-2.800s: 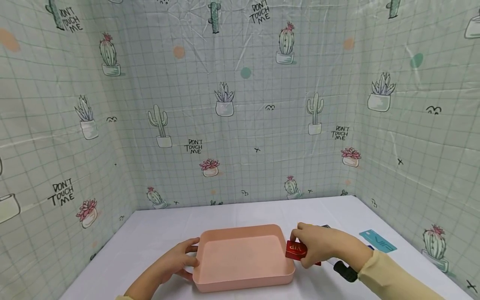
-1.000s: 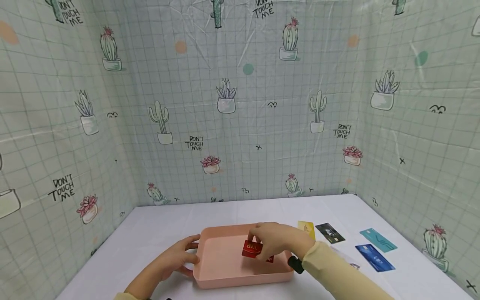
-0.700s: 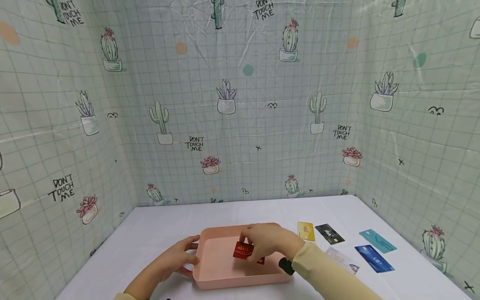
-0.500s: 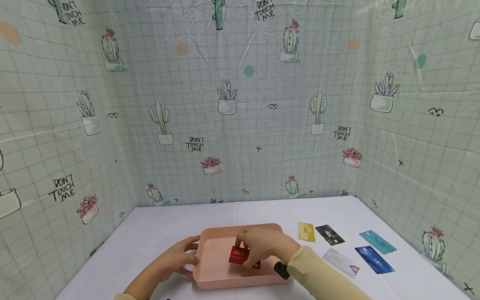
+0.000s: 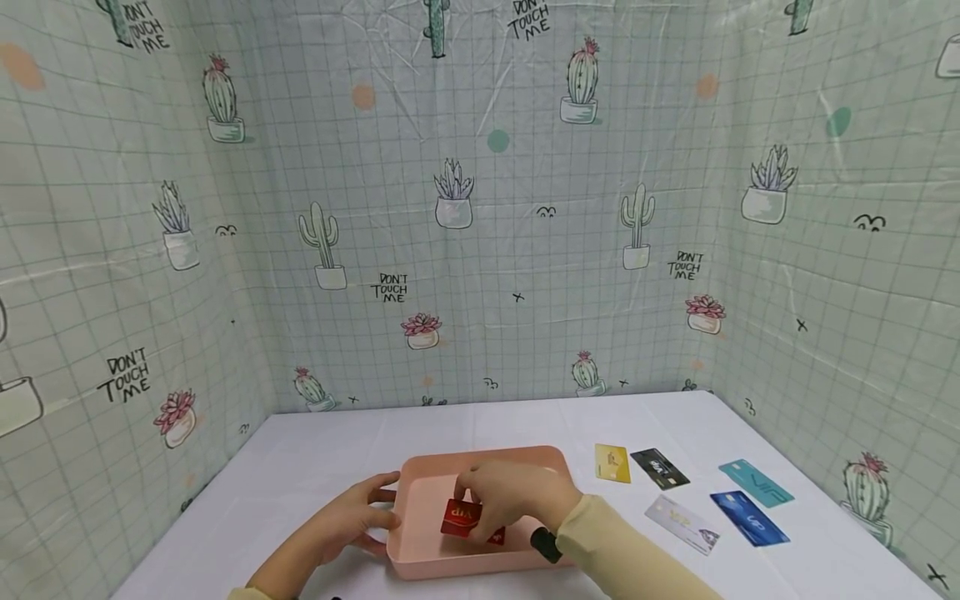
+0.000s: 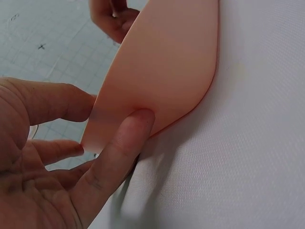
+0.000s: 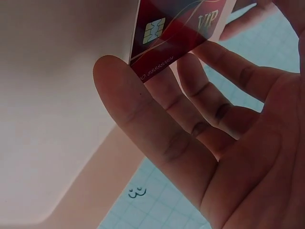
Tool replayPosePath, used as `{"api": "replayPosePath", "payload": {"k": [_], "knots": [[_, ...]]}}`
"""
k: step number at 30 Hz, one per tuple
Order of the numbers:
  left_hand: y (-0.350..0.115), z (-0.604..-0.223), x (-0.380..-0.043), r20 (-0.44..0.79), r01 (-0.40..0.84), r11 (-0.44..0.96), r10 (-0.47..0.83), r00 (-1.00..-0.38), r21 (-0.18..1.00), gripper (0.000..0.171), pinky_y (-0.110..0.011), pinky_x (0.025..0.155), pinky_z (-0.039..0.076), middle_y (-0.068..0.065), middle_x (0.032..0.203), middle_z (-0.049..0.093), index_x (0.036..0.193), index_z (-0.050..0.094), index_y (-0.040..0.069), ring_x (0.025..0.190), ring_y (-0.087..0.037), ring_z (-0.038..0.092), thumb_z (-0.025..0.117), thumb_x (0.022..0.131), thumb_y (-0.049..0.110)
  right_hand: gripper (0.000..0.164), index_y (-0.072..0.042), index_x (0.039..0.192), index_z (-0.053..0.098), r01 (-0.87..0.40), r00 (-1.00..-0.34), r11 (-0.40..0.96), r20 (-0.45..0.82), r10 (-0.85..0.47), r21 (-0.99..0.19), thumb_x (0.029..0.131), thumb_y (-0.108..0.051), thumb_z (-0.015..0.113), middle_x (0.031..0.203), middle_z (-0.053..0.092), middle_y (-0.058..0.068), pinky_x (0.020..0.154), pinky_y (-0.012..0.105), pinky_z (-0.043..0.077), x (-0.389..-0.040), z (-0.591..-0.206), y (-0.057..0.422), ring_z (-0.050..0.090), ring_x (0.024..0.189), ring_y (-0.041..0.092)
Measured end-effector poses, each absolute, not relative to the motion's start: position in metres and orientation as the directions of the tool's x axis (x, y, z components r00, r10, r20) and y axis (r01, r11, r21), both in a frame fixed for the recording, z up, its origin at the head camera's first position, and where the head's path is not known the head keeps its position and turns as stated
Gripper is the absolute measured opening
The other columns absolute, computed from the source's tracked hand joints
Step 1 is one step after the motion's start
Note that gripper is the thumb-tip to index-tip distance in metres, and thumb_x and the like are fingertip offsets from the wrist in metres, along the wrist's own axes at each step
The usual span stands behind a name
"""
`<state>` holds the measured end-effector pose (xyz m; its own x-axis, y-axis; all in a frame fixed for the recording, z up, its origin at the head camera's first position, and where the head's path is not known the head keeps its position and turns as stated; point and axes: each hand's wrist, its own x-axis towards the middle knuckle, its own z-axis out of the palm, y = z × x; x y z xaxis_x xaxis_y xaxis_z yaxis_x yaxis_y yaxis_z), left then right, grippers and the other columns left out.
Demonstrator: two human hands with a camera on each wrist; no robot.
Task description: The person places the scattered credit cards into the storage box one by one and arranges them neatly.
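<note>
In the head view, my right hand pinches a red VIP card between thumb and fingers, low over the floor of the pink tray. The right wrist view shows the card's chip and gold lettering, with the thumb at its edge and the far part out of frame. At the tray's left side my left hand rests against the wall. In the left wrist view its thumb presses the outer wall, while other fingertips lie at the rim.
Right of the tray lie a yellow card, a black card, a teal VIP card, a blue card and a silver-white card. Cactus-print cloth walls enclose the white table at back and sides.
My right hand has carried the red card leftward from the tray's right edge to over its middle, and lower. The other cards came into view. My left hand has stayed at the tray's left side.
</note>
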<state>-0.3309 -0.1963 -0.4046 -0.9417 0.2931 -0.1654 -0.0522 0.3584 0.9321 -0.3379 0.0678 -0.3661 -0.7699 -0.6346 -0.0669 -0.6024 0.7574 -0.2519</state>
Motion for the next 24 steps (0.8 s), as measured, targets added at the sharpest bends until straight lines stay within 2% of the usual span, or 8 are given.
{"api": "replayPosePath", "payload": {"k": [9, 17, 24], "knots": [[-0.197, -0.403, -0.33, -0.178, -0.061, 0.366, 0.296, -0.938, 0.929, 0.083, -0.047, 0.075, 0.065, -0.039, 0.148, 0.043, 0.158, 0.028, -0.007, 0.103, -0.028, 0.067, 0.069, 0.086, 0.001, 0.034, -0.024, 0.107, 0.069, -0.57, -0.776, 0.779, -0.141, -0.615, -0.262, 0.077, -0.025, 0.085, 0.084, 0.058, -0.011, 0.059, 0.021, 0.053, -0.333, -0.361, 0.052, 0.057, 0.068, 0.005], [-0.196, -0.403, -0.33, -0.181, -0.063, 0.374, 0.289, -0.94, 0.925, 0.081, -0.047, 0.075, 0.065, -0.037, 0.145, 0.046, 0.158, 0.028, -0.006, 0.104, -0.028, 0.068, 0.069, 0.088, 0.002, 0.032, -0.024, 0.107, 0.068, -0.563, -0.758, 0.783, -0.212, -0.617, -0.263, 0.079, -0.023, 0.084, 0.082, 0.06, -0.011, 0.059, 0.022, 0.053, -0.332, -0.366, 0.047, 0.058, 0.064, 0.007], [-0.197, -0.404, -0.33, -0.169, -0.052, 0.367, 0.295, -0.94, 0.929, 0.081, -0.048, 0.074, 0.065, -0.037, 0.144, 0.047, 0.158, 0.028, -0.007, 0.104, -0.029, 0.067, 0.069, 0.088, 0.002, 0.031, -0.023, 0.107, 0.067, -0.537, -0.754, 0.779, -0.231, -0.616, -0.324, 0.08, -0.02, 0.083, 0.081, 0.061, -0.009, 0.059, 0.021, 0.053, -0.332, -0.368, 0.042, 0.058, 0.063, 0.007]]}}
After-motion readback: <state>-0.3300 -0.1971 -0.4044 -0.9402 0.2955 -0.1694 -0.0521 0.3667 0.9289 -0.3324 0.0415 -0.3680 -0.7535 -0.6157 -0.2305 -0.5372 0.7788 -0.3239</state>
